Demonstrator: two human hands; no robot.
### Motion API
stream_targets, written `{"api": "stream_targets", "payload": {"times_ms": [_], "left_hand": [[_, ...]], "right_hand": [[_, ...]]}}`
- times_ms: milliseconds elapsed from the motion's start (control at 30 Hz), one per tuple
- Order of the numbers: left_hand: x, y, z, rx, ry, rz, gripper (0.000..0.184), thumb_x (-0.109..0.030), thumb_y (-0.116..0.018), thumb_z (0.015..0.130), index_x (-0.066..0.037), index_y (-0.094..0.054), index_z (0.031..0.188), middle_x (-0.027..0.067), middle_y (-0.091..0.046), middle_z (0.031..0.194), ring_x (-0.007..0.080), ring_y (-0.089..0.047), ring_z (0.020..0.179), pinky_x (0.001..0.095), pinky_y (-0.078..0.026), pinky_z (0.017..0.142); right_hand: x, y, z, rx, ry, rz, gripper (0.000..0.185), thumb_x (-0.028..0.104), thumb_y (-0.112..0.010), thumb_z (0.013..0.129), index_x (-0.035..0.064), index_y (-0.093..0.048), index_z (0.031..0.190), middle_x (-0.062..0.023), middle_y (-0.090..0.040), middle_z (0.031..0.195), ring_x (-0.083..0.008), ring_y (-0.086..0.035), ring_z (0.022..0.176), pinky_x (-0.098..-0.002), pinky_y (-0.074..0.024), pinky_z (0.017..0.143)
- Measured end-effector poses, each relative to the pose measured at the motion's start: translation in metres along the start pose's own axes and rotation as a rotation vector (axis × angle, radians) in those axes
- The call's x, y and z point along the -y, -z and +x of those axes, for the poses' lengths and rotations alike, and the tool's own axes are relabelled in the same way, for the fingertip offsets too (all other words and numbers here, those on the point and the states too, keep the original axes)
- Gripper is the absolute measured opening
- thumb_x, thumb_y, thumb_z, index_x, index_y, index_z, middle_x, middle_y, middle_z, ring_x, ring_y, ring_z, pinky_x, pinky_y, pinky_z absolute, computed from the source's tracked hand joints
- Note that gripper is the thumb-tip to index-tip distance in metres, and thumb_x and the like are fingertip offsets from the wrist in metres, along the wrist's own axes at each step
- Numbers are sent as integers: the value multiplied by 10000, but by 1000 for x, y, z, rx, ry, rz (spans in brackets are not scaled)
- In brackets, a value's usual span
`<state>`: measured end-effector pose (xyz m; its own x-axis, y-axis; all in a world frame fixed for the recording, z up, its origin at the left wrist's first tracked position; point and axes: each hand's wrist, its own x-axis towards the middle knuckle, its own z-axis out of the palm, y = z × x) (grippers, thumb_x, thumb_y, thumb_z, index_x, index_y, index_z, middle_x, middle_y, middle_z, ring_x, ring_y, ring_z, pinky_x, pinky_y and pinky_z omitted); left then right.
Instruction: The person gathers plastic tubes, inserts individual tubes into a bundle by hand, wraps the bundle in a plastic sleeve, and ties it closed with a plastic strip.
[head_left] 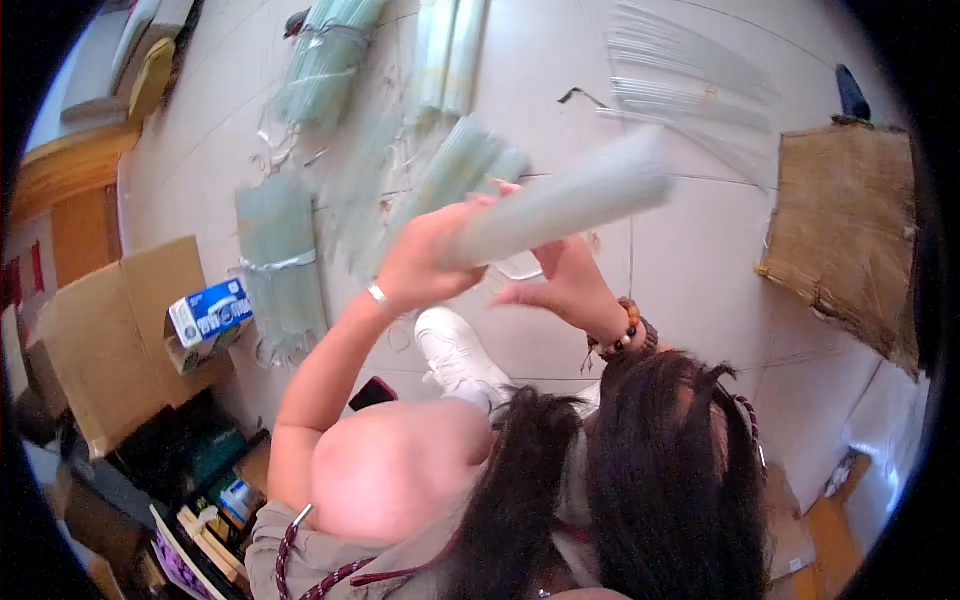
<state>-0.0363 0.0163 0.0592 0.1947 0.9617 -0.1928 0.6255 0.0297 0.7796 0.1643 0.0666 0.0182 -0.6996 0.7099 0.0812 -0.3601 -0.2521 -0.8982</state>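
My left hand (425, 260), with a silver bracelet at its wrist, is wrapped round one end of a bundle of thin translucent rods (575, 200). The bundle slants up to the right and its far end is smeared by motion. Just below it is my right hand (575, 285), a beaded bracelet on its wrist, with thumb and fingers apart; some of its fingers are hidden behind the rods. Beyond my hands, more bundles of pale rods (460, 170) lie on the tiled floor.
A tied bundle (280, 255) and another bundle (328, 65) lie at left. Loose rods (690, 85) spread at upper right. Brown cardboard (845, 225) is at right. A blue-and-white box (212, 315) stands by an open carton (120, 345). A phone (372, 394) lies near my shoe (455, 350).
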Motion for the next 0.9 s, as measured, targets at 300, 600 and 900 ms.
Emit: {"api": "stream_targets", "payload": {"times_ms": [300,600,900], "left_hand": [[-2,-66,-7,2,49,-187,603,-248,-762,798,-46,-514,1309,192,-593,1168,388,-622,1011,435,-532,859],[137,-28,27,-420,376,647,479,-165,-725,774,-26,-573,1206,170,-571,1238,365,-575,1100,446,-504,917],[138,-9,9,-427,434,376,419,-140,-714,655,-20,-598,1040,149,-558,1115,331,-555,990,393,-480,863]], "right_hand": [[-47,28,-15,-411,-309,664,203,141,-593,883,42,-563,1058,-89,-639,975,-250,-625,1032,-448,-432,1045],[-33,75,4,-270,-609,182,169,151,-710,806,26,-624,881,-48,-623,737,-157,-619,668,-325,-521,716],[-83,32,-27,-109,-625,-33,157,73,-745,792,11,-626,873,-47,-635,742,-132,-633,655,-289,-504,625]]}}
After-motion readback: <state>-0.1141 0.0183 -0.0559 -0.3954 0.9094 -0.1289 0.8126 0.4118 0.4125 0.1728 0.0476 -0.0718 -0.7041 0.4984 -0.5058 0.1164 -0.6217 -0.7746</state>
